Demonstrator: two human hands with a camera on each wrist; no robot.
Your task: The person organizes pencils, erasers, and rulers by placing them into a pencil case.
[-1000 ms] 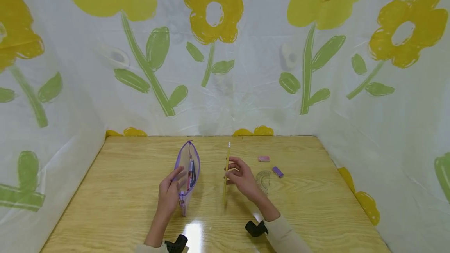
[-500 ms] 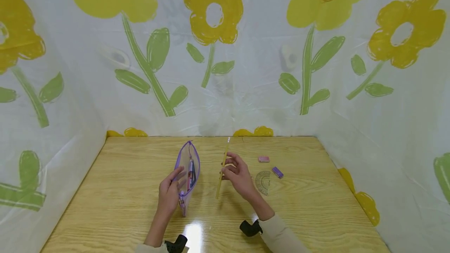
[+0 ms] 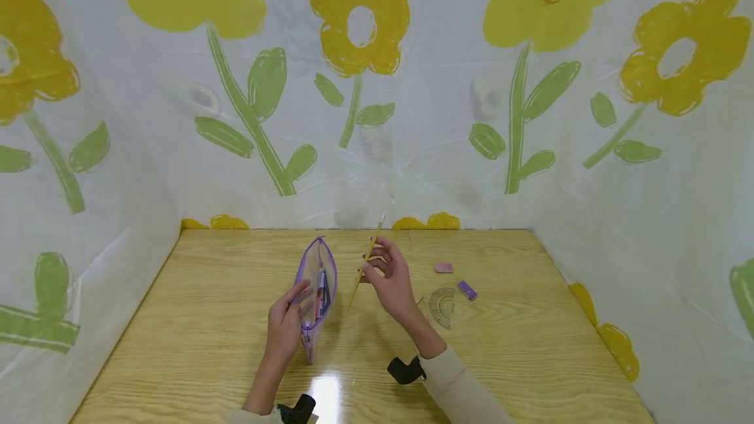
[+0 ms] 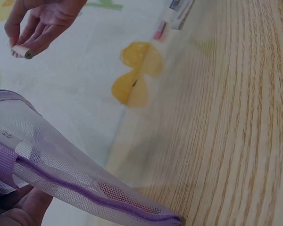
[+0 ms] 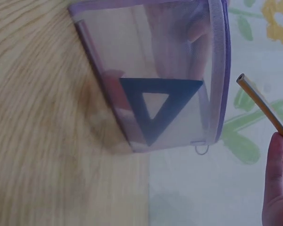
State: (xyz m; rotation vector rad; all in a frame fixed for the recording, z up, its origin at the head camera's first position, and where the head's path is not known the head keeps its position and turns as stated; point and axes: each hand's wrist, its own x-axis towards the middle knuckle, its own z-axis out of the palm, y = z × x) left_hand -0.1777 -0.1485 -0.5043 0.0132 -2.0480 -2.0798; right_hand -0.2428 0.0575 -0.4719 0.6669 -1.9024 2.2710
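My left hand (image 3: 285, 327) grips a see-through mesh pencil pouch (image 3: 311, 269) with purple trim, held upright on the table with its zipped mouth spread open. Inside it stand pens and a dark triangular set square (image 5: 133, 92), seen through the mesh in the right wrist view. Between the thumb and fingertips of my right hand (image 3: 393, 285) is a yellow pencil (image 3: 355, 293), tilted, white end up and away. Its lower end points toward the pouch, a short way to the right of the mouth. In the left wrist view the pencil (image 4: 21, 52) shows end-on.
Right of my right hand, a clear protractor (image 3: 442, 307) lies flat on the wooden table (image 3: 200, 319). Beyond it are a pink eraser (image 3: 444, 267) and a small purple block (image 3: 467, 290). A flower-printed cloth (image 3: 412, 175) hangs round the back and sides.
My right hand has moved left and away from me, bringing the pencil closer to the pouch and tilting it more. The left hand and pouch have stayed put.
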